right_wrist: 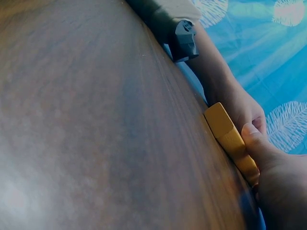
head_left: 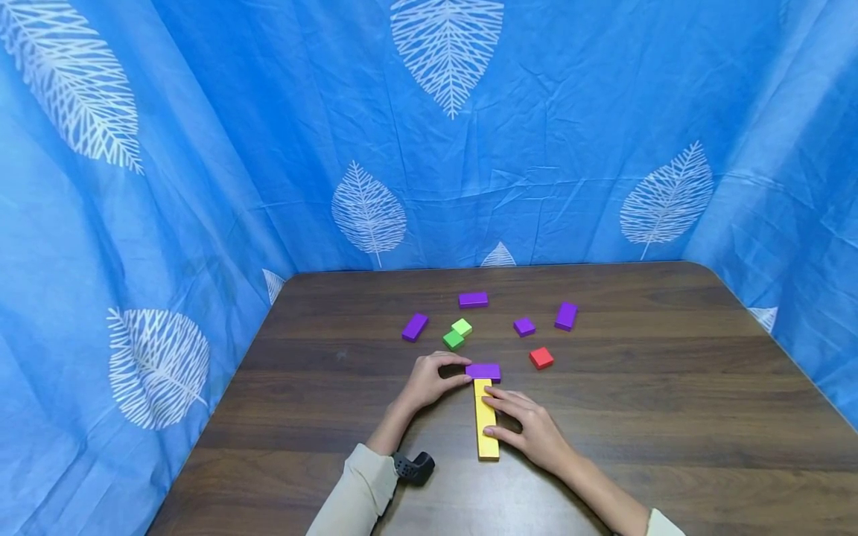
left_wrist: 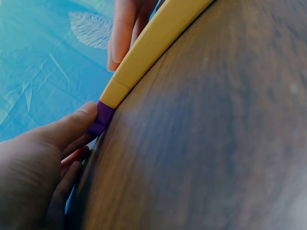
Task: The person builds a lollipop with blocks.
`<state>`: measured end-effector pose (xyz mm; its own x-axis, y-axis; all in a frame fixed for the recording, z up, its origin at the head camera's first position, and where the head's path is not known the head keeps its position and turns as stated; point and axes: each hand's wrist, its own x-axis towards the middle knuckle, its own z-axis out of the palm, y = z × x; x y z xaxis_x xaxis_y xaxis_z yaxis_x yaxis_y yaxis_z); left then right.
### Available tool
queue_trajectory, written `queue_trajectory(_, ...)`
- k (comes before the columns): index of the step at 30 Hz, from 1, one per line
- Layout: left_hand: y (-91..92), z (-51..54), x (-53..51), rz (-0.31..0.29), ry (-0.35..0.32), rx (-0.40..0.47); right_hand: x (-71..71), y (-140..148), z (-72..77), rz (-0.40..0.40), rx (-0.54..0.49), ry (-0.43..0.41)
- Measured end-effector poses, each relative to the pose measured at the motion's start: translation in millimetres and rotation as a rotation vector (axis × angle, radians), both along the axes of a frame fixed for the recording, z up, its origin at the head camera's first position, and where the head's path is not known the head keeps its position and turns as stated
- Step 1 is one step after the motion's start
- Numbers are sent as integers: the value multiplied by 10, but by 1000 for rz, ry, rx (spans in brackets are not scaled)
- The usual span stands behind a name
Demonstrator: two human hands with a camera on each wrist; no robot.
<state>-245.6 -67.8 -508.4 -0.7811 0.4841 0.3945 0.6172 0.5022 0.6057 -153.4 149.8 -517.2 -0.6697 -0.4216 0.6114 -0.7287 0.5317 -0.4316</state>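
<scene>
Several yellow blocks [head_left: 485, 424] lie end to end in a straight strip on the table; a seam shows between yellow blocks [left_wrist: 115, 86] in the left wrist view. Across the strip's far end lies a purple block [head_left: 484, 371], whose left end my left hand [head_left: 432, 381] pinches between thumb and fingers. My right hand [head_left: 531, 427] rests on the strip from the right, thumb and fairly straight fingers spread along it. In the right wrist view its thumb [right_wrist: 255, 139] touches the yellow blocks [right_wrist: 231, 142]; its other fingers are mostly hidden there.
Beyond the hands lie a dark green block [head_left: 453, 340] touching a light green block [head_left: 462, 327], a red block [head_left: 541, 358], a small purple block [head_left: 524, 327], and longer purple blocks [head_left: 473, 300] at left, back and right. A blue leaf-patterned curtain [head_left: 536, 134] surrounds the wooden table [head_left: 670, 417].
</scene>
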Motion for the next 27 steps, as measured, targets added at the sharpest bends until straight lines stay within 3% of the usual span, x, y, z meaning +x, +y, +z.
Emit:
queue_trajectory(13,-19,-6,-10,-32,0,13,6,-15,10,4,-9,16)
queue_trajectory(27,-18,9,-6,-18,-35,11,8,-16,4,3,-14,6)
